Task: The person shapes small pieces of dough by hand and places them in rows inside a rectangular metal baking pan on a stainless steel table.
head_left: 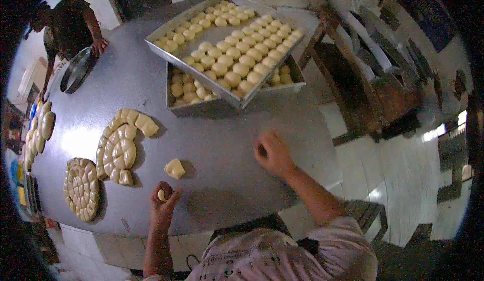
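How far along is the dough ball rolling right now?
Done: the upper tray is filled with rolled balls, and the lower tray beneath holds more. In hand: the left hand holds a dough piece; the right hand presses the table. Left: one loose piece and two scored dough rounds.

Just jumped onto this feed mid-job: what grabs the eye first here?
First, the two stacked metal trays at the table's far side, the top one packed with rows of dough balls. Next, the scored dough rounds on the grey table to the left, one partly pulled apart. Near the front edge, the left hand pinches a small dough piece, while the right hand presses down on the table.
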